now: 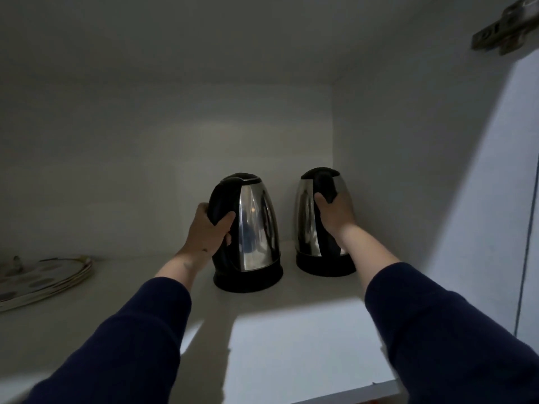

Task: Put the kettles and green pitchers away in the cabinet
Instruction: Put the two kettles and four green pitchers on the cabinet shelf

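Two steel kettles with black handles, lids and bases stand upright on the white cabinet shelf (277, 339), side by side near the back right corner. My left hand (208, 231) grips the black handle of the left kettle (253, 228). The handle of the right kettle (306, 220) is gripped by my right hand (335, 214). Both kettles' bases rest on the shelf. No green pitcher is in view.
A stack of patterned plates (43, 279) lies at the shelf's left edge. The cabinet's right wall (408, 170) stands close to the right kettle. A metal door hinge (507, 27) sits at top right, and the open door (525, 199) is at the right.
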A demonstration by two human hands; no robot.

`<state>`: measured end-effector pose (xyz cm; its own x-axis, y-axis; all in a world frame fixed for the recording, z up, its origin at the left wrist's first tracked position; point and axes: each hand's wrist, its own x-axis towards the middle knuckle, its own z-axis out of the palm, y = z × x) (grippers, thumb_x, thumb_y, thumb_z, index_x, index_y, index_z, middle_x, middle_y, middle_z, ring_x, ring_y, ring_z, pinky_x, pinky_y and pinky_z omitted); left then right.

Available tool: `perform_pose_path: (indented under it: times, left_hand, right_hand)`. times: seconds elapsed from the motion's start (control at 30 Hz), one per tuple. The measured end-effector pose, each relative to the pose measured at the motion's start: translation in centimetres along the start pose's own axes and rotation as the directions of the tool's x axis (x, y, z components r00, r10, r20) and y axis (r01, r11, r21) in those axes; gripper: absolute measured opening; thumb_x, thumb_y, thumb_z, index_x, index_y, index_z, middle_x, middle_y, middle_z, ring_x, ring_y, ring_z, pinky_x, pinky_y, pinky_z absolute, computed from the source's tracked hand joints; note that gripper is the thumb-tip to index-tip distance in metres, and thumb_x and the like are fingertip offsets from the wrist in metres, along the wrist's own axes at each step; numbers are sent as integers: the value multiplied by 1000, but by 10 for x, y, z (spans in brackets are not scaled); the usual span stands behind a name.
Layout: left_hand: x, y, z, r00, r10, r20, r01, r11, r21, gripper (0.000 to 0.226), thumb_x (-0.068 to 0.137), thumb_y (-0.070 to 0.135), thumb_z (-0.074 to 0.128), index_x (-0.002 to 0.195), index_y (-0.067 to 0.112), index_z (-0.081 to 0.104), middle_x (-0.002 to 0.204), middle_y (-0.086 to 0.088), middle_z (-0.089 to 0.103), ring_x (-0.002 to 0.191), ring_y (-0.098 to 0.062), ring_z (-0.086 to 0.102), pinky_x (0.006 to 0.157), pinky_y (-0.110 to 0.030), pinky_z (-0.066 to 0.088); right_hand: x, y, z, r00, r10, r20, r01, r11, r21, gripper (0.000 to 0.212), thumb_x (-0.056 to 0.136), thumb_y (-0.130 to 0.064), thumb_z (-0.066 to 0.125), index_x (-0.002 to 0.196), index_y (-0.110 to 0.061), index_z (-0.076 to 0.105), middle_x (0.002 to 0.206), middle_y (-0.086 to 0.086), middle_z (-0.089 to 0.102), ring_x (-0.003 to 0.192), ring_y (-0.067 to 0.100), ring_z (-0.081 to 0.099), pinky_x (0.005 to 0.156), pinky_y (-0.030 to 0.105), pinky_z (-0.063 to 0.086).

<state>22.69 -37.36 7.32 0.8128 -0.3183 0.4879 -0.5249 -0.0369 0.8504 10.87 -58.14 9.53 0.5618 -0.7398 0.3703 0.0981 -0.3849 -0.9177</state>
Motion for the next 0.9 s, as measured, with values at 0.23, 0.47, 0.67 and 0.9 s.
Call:
perform_pose_path:
  times: [0.23,0.47,0.67,0.9]
  left_hand:
    - [-19,-40,1,990,37,-133,-5,973,230,61,95,17,51,146,26,18,116,-3,51,96,-27,58,80,-44,55]
    - [-6,-46,12,985,-136,-104,141,989,39,48,96,9,45,135,27,23,109,-15,54,86,-39,62,64,-49,59]
    - [16,-48,25,977,-207,-50,209,978,22,58,97,4,45,141,27,16,103,-6,49,80,-29,60,68,-47,58]
    - [32,-62,46,948,-282,-146,279,959,-41,85,96,-4,42,150,32,-13,152,-19,32,129,-27,48,96,-51,48]
  right_hand:
    - [-35,35,15,978,13,209,8,995,-99,64,102,-33,38,153,-23,0,156,10,29,138,33,38,113,44,33]
    - [-28,43,11,981,-24,194,64,978,-201,67,101,-25,43,154,-19,1,154,13,34,138,31,39,109,40,34]
    - [-21,48,26,990,-80,112,105,965,-241,66,100,-22,46,153,-15,8,146,18,44,131,34,47,105,40,40]
    - [-13,50,43,992,-125,-25,108,931,-349,59,99,-21,48,150,-15,19,128,16,59,115,31,60,86,34,48]
